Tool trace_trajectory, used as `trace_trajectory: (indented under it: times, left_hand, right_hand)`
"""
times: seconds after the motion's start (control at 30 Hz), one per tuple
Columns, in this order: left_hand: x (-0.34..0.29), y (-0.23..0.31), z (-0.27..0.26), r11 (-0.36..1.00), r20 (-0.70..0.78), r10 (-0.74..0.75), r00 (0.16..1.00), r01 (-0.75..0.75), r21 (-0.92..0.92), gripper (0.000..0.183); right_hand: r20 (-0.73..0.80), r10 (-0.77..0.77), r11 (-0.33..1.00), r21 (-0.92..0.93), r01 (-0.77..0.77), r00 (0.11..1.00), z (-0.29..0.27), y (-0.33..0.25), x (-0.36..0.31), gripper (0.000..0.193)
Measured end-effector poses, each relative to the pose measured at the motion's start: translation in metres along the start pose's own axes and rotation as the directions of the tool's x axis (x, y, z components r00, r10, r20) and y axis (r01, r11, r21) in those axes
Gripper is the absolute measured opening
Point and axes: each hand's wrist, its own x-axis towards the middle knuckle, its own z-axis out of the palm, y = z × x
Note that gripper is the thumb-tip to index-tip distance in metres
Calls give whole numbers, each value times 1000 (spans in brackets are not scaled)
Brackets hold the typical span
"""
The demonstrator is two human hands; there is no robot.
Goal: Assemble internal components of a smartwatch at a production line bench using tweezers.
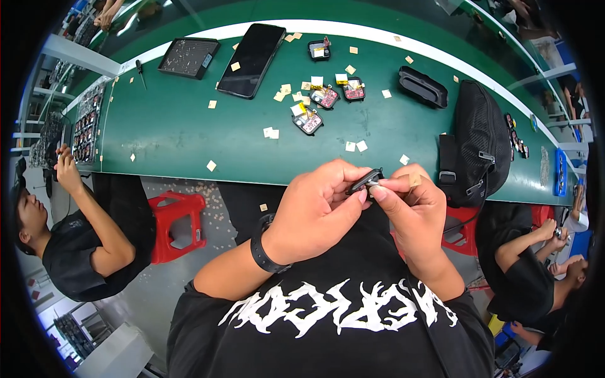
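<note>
Close to my body, just past the table's near edge, my left hand (318,211) pinches a small black watch case (365,181) between thumb and fingers, tilted on its side. Thumb and forefinger of my right hand (413,205) are pressed together at the case's right edge; whatever they pinch there is too small to make out. A small pale paper square (414,180) clings to a right finger. Farther off on the table lie several opened watch cases, among them one (307,120) with a yellow-taped battery, another (325,96), and one (354,89) with reddish inner parts.
On the green table (176,138) are a black tray (188,58), a smartphone (253,61), a screwdriver (140,73), an empty black case (423,87) and a black bag (482,138). Paper squares lie scattered. Co-workers sit left and right, beside red stools (178,220).
</note>
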Motion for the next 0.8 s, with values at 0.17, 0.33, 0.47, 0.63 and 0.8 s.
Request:
trace_trajectory:
  times: [0.17, 0.33, 0.47, 0.63, 0.8]
  left_hand:
    - [-6, -7, -3, 999, 57, 40, 998, -39, -18, 26]
    - [-8, -18, 2, 983, 15, 164, 986, -162, -92, 27]
    - [-8, -13, 2, 981, 10, 94, 995, -91, -171, 27]
    - [-5, -7, -4, 980, 16, -59, 998, 61, -189, 26]
    - [-8, -2, -6, 977, -7, -106, 994, 103, -185, 37]
  right_hand:
    - [73, 117, 950, 282, -133, 990, -6, 0, 7, 16]
    - [140, 234, 901, 341, -269, 962, -3, -2, 6, 19]
    - [129, 197, 928, 295, -227, 972, -2, 3, 7, 16]
    - [98, 165, 984, 57, -171, 981, -2, -6, 10, 14]
    - [352, -387, 735, -441, 515, 853, -17, -14, 22, 22]
